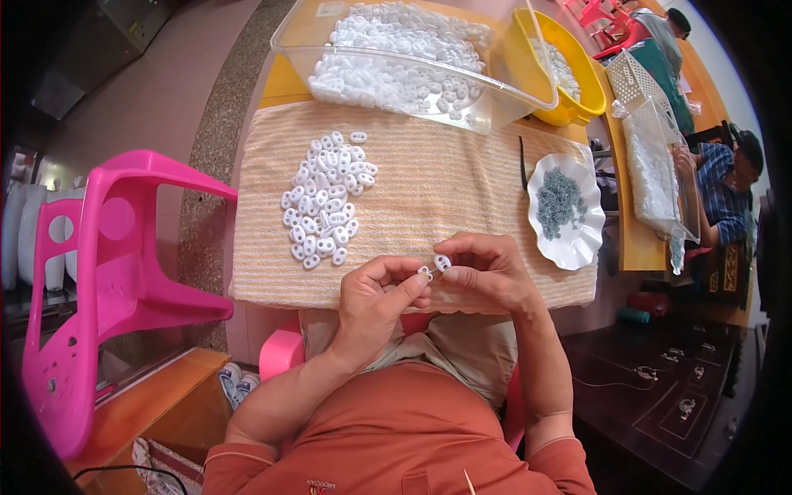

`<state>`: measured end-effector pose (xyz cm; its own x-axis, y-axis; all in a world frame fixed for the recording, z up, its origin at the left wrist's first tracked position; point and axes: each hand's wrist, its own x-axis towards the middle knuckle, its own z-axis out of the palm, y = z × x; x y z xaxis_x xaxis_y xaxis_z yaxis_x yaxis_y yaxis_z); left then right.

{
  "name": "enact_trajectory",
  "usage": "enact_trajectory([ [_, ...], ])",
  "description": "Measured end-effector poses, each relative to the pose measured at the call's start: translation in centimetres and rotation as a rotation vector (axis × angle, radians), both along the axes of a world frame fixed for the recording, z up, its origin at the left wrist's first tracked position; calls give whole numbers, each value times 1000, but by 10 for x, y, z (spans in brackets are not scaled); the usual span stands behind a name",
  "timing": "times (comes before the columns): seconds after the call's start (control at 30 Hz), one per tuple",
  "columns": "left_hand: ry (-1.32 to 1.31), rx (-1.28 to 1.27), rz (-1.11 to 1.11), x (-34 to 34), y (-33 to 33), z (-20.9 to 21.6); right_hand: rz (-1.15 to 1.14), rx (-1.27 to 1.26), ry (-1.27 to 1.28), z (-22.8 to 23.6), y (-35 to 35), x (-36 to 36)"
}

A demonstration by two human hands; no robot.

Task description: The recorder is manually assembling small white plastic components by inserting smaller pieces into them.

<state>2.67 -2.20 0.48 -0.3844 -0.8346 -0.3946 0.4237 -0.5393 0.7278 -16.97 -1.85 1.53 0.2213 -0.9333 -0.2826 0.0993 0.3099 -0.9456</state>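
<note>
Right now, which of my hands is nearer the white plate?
Right: the right hand is to the lower left of the white plate in the picture; the left hand is farther left.

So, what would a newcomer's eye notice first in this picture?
Probably the bright pink plastic chair at the left. Then the clear bin of white pieces beyond the striped cloth, with a yellow basin on its right. Near the cloth's close edge, the left hand and right hand pinch small white parts.

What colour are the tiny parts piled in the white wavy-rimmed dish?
The tiny piled parts are bluish grey, showing best in the head view.
</note>
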Motion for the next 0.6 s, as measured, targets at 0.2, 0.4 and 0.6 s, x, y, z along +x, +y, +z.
enact_trajectory([
  [0.2,-1,1,-3,0,0,0,9,17,10,1,0,0],
  [0.4,1,5,-6,1,0,0,24,15,-19,4,-1,1],
  [0.6,3,-4,-6,0,0,-1,34,-15,4,0,-1,0],
])
